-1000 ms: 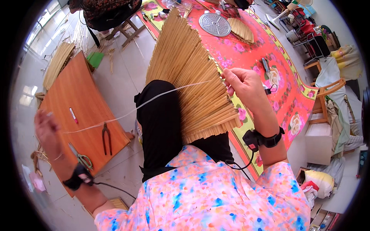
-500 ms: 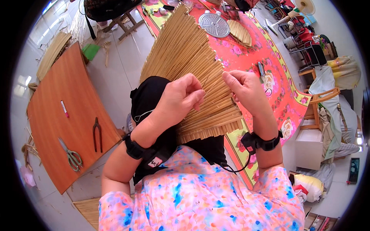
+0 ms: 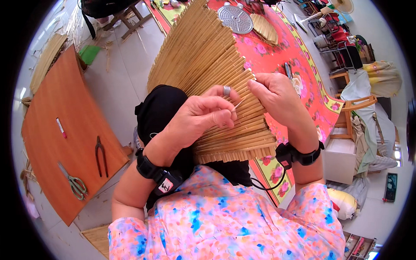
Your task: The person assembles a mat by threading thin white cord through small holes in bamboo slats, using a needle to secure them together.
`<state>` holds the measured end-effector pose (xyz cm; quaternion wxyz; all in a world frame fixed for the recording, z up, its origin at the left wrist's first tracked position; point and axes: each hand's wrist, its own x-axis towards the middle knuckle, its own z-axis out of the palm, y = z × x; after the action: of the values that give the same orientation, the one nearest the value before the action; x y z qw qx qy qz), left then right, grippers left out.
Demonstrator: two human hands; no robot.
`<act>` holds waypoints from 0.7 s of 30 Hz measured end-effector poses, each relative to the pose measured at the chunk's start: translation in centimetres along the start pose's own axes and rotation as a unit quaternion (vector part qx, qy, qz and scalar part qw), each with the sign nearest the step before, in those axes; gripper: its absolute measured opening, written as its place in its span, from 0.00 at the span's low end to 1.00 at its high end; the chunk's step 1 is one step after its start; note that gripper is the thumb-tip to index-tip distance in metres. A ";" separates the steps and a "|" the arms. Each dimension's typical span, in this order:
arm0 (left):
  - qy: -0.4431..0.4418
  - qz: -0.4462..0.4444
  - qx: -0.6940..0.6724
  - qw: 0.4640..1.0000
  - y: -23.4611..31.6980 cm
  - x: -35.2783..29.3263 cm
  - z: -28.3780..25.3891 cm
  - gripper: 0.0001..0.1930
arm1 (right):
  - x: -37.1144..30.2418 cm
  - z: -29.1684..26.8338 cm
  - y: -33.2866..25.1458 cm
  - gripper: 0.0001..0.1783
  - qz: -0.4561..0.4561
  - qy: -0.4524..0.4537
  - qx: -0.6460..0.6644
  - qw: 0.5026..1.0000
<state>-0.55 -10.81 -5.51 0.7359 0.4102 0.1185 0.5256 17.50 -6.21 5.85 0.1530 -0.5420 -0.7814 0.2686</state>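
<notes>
A fan-shaped panel of tan reed stalks (image 3: 197,56), laid side by side, rests across my lap on dark trousers. Over its middle, my left hand (image 3: 203,113) pinches a thin, pale, needle-like piece (image 3: 239,104), its tip pointing up and right. A silver ring-like band (image 3: 226,90) sits on one of the left fingers. My right hand (image 3: 275,95) is closed on the panel's right edge, thumb on top; its other fingers are mostly hidden. A bit of pale thread (image 3: 152,135) shows near my left forearm.
An orange-brown board (image 3: 65,130) at left carries scissors (image 3: 74,184), dark pliers (image 3: 101,157) and a marker (image 3: 61,128). On the red floral cloth (image 3: 268,56) lie a grey perforated disc (image 3: 235,19), a smaller reed piece (image 3: 264,29) and a dark-handled tool (image 3: 288,69). A chair (image 3: 359,103) stands right.
My right hand has come down from beside the panel's edge onto it. My left hand has lowered slightly and turned, bringing the ringed finger into sight. The whole view has shifted a little.
</notes>
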 end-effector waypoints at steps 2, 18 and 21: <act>-0.006 0.001 -0.085 0.996 -0.4 0.3 0.0 0.09 | 0.0 0.0 -0.5 0.18 0.001 -0.001 -0.003 1.000; 0.023 -0.024 -0.078 0.996 1.3 0.2 0.4 0.10 | -0.2 0.0 -0.6 0.20 0.068 -0.009 0.043 0.997; 0.014 0.005 -0.060 0.998 1.0 0.0 0.5 0.10 | -0.2 -0.2 -1.1 0.20 0.072 -0.019 0.018 0.997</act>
<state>-0.91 -10.97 -4.45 0.7548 0.3587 0.0945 0.5411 16.89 -6.62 6.67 0.1282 -0.5890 -0.7380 0.3033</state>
